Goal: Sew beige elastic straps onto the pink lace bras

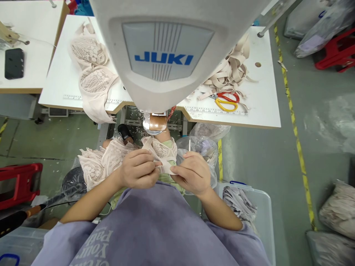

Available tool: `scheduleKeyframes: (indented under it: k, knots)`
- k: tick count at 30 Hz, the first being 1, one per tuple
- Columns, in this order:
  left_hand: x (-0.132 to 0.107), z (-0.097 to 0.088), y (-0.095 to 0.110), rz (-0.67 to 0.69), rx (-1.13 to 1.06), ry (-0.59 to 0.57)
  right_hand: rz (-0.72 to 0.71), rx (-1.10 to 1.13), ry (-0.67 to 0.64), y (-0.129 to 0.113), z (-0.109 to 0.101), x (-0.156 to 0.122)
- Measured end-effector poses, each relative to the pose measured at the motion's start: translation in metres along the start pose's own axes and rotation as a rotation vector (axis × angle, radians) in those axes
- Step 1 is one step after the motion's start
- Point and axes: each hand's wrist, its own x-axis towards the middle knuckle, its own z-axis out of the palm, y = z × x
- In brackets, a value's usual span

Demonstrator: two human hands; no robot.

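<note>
My left hand (138,168) and my right hand (191,173) are both closed in front of my chest, pinching a pale beige strap end (165,167) of a lace bra (111,160) that lies across my lap. A thin white stick-like tool (189,145) stands up from my right hand. The head of a JUKI sewing machine (166,51) hangs right above, blocking much of the white table (266,107).
Lace bra cups (93,74) lie on the table's left, a heap of beige straps (230,70) and red-yellow scissors (226,101) on its right. A clear bin of fabric pieces (244,207) stands at my right. Plastic bags (203,147) sit near my knees. A red stool (16,183) stands left.
</note>
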Motion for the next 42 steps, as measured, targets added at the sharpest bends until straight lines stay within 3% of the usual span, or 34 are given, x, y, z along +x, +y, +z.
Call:
scheduleKeyframes:
  k: [5, 7, 9, 14, 16, 18, 21, 26, 42]
  knots:
    - [-0.002, 0.000, 0.001, -0.005, -0.014, -0.001, -0.004, -0.002, -0.006, 0.001, 0.000, -0.001]
    - [-0.004, 0.001, 0.003, -0.080, -0.095, 0.000, 0.030, 0.010, -0.003, 0.000, 0.001, -0.001]
    - [-0.006, 0.003, 0.005, -0.282, -0.270, -0.017, 0.159, 0.051, -0.035, -0.001, 0.002, 0.000]
    - [-0.006, 0.005, 0.010, -1.135, -0.909, -0.119, 0.762, 0.367, -0.308, -0.004, 0.003, 0.009]
    - [-0.007, 0.007, 0.010, -1.345, -1.090, -0.110, 0.946, 0.553, -0.362, -0.002, 0.004, 0.010]
    - [-0.009, 0.008, 0.009, -1.446, -1.199, -0.079, 1.092, 0.729, -0.375, 0.000, 0.005, 0.008]
    - [-0.009, 0.010, 0.008, -1.490, -1.257, -0.047, 1.223, 0.890, -0.346, 0.002, 0.010, 0.003]
    - [-0.006, 0.008, 0.009, -1.485, -1.237, -0.053, 1.293, 0.957, -0.304, 0.000, 0.013, 0.001]
    - [-0.005, 0.006, 0.009, -1.467, -1.145, -0.098, 1.271, 0.943, -0.307, -0.002, 0.013, -0.001]
